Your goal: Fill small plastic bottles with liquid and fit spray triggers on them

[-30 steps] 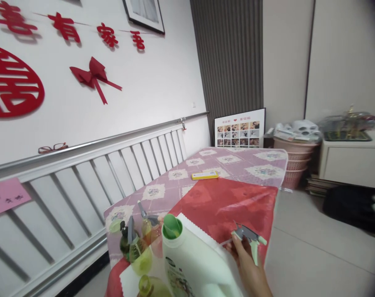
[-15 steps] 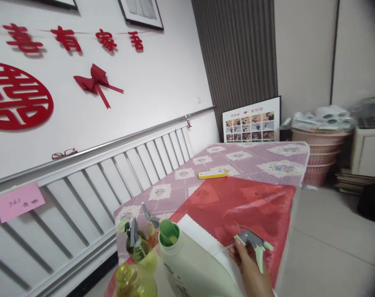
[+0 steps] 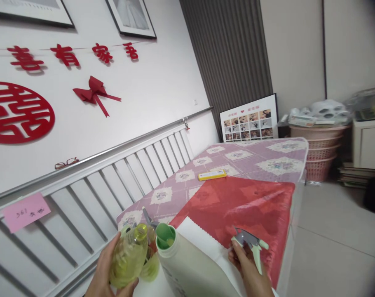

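At the lower left, my left hand (image 3: 104,264) grips a translucent yellow-green spray bottle (image 3: 128,255), whose top has no sprayer on it. My right hand (image 3: 251,268) holds a grey and pale green trigger sprayer head (image 3: 247,238) by its lower end. Between the hands stands a large pale green bottle (image 3: 193,264), its uncapped neck showing a green pouring spout (image 3: 165,236). Partly hidden behind the yellow-green bottle are other spray bottles, with one grey trigger (image 3: 148,216) showing. A white sheet with a scalloped edge (image 3: 192,229) lies behind the large bottle.
A red plastic sheet (image 3: 252,198) covers part of the table's floral cloth (image 3: 200,161). On the cloth lies a yellow and white flat case (image 3: 212,175). A white railing (image 3: 119,173) runs along the left. Stacked pink baskets (image 3: 319,161) stand at the right.
My left hand has come into view and grips the yellow-green bottle, now raised and slightly tilted. My right hand still holds the sprayer head. The view has tipped up slightly.
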Motion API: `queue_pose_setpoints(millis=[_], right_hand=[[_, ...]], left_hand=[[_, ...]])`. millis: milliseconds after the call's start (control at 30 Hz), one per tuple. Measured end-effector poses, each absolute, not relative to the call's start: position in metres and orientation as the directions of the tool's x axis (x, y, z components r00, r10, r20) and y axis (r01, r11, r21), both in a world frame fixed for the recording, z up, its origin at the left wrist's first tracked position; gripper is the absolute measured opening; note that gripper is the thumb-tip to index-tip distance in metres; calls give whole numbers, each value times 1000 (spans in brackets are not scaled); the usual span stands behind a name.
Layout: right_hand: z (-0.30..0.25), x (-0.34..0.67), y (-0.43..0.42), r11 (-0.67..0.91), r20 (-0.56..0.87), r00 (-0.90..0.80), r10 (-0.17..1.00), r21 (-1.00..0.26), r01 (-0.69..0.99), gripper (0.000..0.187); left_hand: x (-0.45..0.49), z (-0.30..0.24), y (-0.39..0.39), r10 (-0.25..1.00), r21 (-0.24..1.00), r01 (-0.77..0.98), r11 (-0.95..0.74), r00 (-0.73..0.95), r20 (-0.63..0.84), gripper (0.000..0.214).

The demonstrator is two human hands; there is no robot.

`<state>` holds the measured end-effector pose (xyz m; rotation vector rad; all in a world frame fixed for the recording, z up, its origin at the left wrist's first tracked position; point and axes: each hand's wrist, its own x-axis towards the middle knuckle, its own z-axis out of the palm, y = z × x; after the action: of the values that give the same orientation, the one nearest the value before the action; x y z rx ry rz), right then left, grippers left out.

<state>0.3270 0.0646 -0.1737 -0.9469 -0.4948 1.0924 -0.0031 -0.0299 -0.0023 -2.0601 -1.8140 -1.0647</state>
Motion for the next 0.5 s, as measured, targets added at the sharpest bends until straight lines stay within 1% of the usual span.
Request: queue_pose_setpoints(millis=[100, 167, 367, 500], right_hand=[[-176, 327, 65, 120, -132, 400, 907, -829, -546, 38], [-178, 326, 66, 100, -167, 397, 902, -815, -570, 41], [-181, 322, 68, 62, -211, 388, 897, -809, -584, 43], [-176, 321, 65, 47, -204, 372, 906, -824, -565, 42]], left_hand=[[-13, 11, -23, 770, 96, 957, -274, 159, 618, 71], [-18, 18, -19, 755, -6, 956, -292, 234, 613, 69], [-25, 33, -12, 680, -208, 916, -342, 394, 618, 67], [-31, 38, -9, 657, -299, 888, -349, 459, 597, 67]])
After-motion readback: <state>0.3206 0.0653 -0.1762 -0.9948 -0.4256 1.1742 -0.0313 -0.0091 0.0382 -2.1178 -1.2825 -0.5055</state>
